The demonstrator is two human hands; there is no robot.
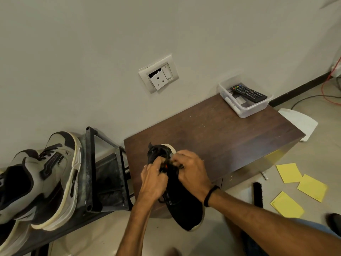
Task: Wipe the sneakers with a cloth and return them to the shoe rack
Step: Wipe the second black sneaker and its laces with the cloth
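A pale-walled room with a light floor and a low, dark wooden cabinet (221, 137) against the wall. At six o'clock, nearest the viewer, a black sneaker (184, 206) with a white sole lay on the cabinet's front edge, its toe hanging over toward the person. Just beyond, the left hand (153, 182) and the right hand (191, 172) met over the shoe's opening, fingers of both curled in and pinching the laces (180, 165). A black wristband (210, 195) circled the right wrist.

At eight o'clock stood the metal shoe rack (103, 172), carrying a grey-and-black pair of sneakers (46, 178). At four o'clock, yellow sheets (311, 187), possibly the cloths, and a black brush (257, 194) lay on the floor. At two o'clock a clear tub (245, 106) held a remote control (249, 93). At twelve o'clock a wall socket (158, 74) hung loose.

The step looked like handling the laces, with no cloth in either hand; wiping would call for letting go and reaching down to four o'clock. No brand or writing could be read.
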